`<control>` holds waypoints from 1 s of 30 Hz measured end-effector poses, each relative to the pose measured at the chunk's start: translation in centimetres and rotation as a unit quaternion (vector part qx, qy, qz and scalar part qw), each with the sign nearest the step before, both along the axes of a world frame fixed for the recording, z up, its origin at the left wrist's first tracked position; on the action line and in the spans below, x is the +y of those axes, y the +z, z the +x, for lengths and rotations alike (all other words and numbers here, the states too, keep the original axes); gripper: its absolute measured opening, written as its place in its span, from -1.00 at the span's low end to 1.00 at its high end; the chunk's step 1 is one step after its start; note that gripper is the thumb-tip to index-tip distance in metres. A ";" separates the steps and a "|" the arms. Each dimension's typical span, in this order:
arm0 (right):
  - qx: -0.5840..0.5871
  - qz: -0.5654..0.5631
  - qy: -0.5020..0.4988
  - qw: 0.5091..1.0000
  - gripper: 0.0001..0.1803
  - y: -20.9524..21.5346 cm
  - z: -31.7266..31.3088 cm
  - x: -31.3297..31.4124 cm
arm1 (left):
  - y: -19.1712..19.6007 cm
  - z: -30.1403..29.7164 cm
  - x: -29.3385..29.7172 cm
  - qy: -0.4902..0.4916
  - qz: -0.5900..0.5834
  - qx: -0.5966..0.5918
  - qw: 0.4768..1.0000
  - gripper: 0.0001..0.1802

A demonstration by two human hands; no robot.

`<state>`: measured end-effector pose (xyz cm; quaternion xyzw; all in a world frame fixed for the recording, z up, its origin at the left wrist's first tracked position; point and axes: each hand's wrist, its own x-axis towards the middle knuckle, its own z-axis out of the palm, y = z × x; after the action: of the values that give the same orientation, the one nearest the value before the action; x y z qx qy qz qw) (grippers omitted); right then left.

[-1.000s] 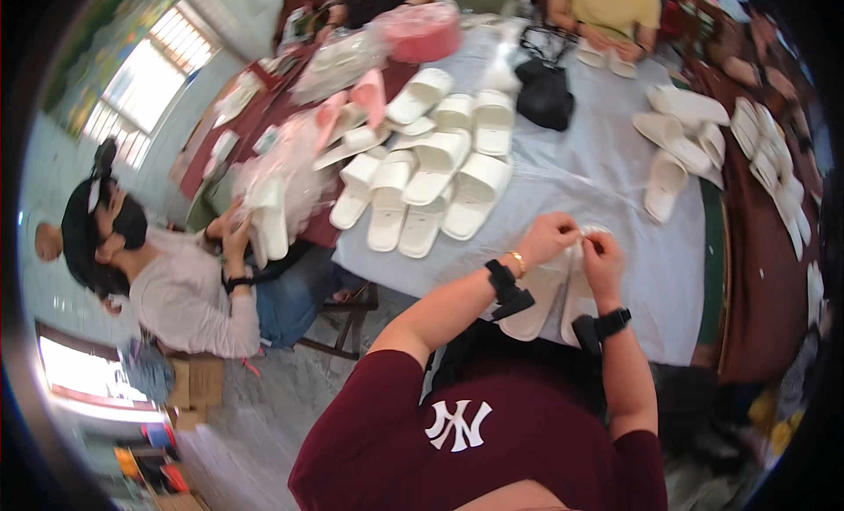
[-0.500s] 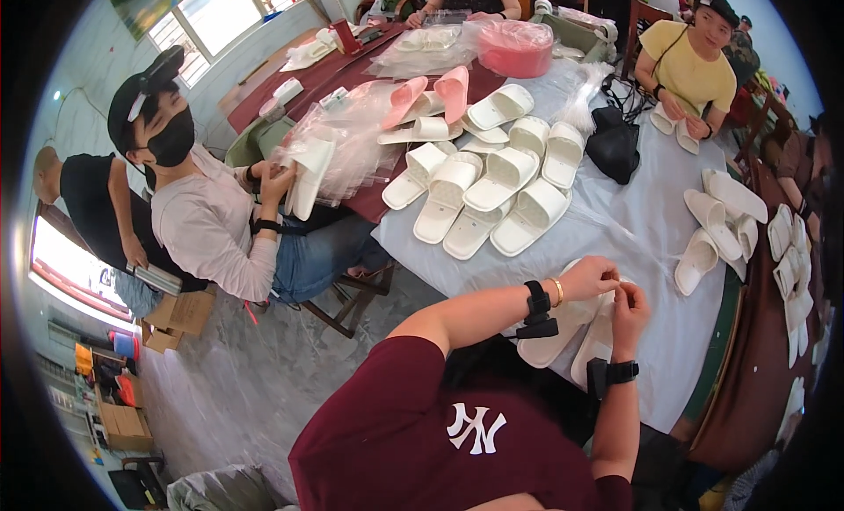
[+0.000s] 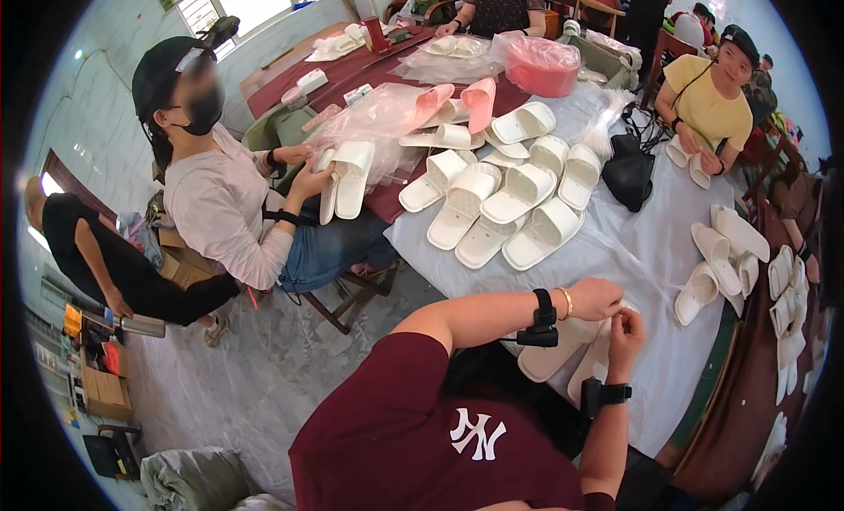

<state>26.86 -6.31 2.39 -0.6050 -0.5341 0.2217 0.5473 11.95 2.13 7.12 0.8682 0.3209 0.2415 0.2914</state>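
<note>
White slippers [image 3: 547, 358] lay at four o'clock in my feed, along the near side of the sheet-covered table [image 3: 673, 361], seemingly for easy reach. I saw the left hand [image 3: 598, 298] and right hand [image 3: 626, 335] curled close together over their far ends, perhaps sharing one small spot; I couldn't tell what they gripped.

Table: whitish plastic sheet [image 3: 655, 243] on the near part, dark red cover [image 3: 519, 100] beyond. On the sheet I see a heap of white slippers [image 3: 519, 194], a black bag [image 3: 629, 178], a smaller white slipper cluster [image 3: 716, 251] toward the right edge, a pale pair [image 3: 547, 354] at the near edge. Clear plastic bags [image 3: 365, 128] lie on the red. Pink wrapped bundle [image 3: 541, 67] where both covers meet.
</note>
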 end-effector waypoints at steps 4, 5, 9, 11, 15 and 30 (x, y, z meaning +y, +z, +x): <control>-0.018 0.020 0.006 1.000 -0.94 1.0 -0.7 -0.1 | -0.7 -0.2 0.5 -0.042 -0.074 -0.015 0.996 -0.77; -0.048 0.024 0.001 0.999 -0.93 1.3 -0.8 -0.1 | -0.8 -0.1 0.5 -0.056 -0.108 -0.030 0.992 -0.77; -0.108 0.039 0.012 0.993 -0.91 2.5 -1.6 -0.3 | -1.1 0.3 0.3 -0.054 -0.100 -0.017 0.993 -0.76; -0.179 0.097 -0.009 0.979 -0.93 2.1 -1.6 -0.2 | -0.9 0.6 0.1 -0.043 -0.090 0.007 0.995 -0.74; -0.195 0.096 -0.020 0.976 -0.92 1.6 -1.5 -0.2 | 0.4 0.3 -0.4 -0.047 -0.085 0.045 0.994 -0.71; 0.038 -0.113 -0.082 0.989 -0.70 -3.3 7.8 -4.1 | -1.1 -3.4 -8.5 0.019 0.001 0.123 0.992 -0.60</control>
<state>34.63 -10.42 -0.95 -0.6958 -0.4327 0.2576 0.5121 8.51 -6.34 6.06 0.8851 0.3708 0.1390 0.2445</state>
